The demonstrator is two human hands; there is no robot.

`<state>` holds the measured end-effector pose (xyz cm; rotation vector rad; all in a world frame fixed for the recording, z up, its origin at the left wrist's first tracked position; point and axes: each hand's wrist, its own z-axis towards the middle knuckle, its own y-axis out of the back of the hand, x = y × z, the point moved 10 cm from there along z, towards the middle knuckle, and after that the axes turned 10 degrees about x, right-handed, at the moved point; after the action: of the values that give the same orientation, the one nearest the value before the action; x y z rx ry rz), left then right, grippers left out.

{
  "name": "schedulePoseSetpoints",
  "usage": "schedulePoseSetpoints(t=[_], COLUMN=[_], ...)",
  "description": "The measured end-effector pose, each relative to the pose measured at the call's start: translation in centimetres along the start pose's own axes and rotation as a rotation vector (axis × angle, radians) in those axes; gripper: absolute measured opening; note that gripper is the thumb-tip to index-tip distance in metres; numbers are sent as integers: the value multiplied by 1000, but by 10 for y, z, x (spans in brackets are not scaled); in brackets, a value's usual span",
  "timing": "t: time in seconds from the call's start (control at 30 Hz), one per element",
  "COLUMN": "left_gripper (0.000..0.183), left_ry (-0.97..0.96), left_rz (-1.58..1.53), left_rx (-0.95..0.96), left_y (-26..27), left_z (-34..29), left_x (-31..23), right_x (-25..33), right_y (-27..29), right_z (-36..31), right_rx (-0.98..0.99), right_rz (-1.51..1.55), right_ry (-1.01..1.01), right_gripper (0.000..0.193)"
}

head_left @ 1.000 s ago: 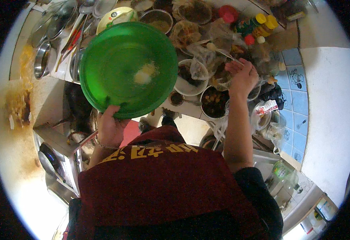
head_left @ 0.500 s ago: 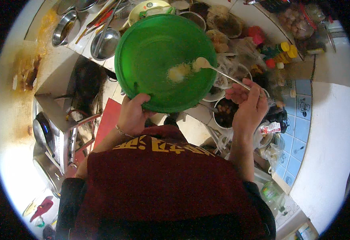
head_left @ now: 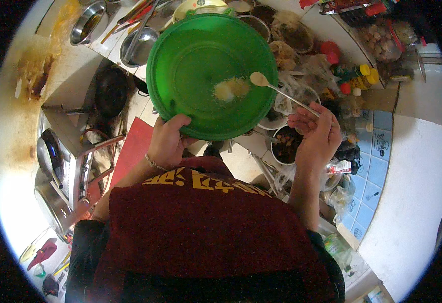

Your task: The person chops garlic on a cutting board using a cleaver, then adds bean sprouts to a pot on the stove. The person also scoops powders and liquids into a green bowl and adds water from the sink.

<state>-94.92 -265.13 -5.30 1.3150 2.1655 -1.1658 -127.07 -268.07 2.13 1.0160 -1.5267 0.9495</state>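
A green plastic basin [head_left: 193, 55] is held up in front of me by my left hand [head_left: 168, 139], whose thumb lies over the near rim with the fingers beneath. Inside it, right of the middle, sits a small heap of pale powder [head_left: 226, 91], whitish and yellowish. My right hand [head_left: 317, 126] pinches the handle of a long metal spoon [head_left: 286, 95]. The spoon's bowl [head_left: 260, 79] is over the basin's right side, just right of the heap, and looks pale; I cannot tell whether powder is left in it.
Bowls and plastic bags of ingredients crowd the counter to the right, among them a pot of dark food [head_left: 285, 146]. Yellow-capped bottles [head_left: 367, 76] stand farther right. Metal bowls [head_left: 139, 48] lie at the far left. A dark wok [head_left: 111, 92] and a red panel [head_left: 130, 149] are on the left.
The spoon's bowl has moved slightly right, away from the powder. The powder patch looks broader and yellower on its right side. The basin stays in my left hand.
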Motion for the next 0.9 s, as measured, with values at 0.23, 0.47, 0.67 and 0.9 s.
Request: schedulePoseSetpoints(t=[0.23, 0.47, 0.67, 0.9], left_gripper=[41, 39, 41, 29], left_ry=[-26, 9, 7, 23], left_rz=[4, 67, 36, 165], left_rx=[-27, -81, -51, -59], left_y=[-6, -1, -2, -2], left_z=[-5, -9, -6, -7], left_x=[-11, -14, -15, -20], right_x=[-1, -6, -6, -7], right_y=[-3, -4, -1, 0], right_z=[2, 4, 4, 8], right_rx=[25, 15, -9, 2], right_rz=[21, 19, 44, 25], right_ry=[7, -17, -30, -28], right_gripper=[35, 35, 36, 35])
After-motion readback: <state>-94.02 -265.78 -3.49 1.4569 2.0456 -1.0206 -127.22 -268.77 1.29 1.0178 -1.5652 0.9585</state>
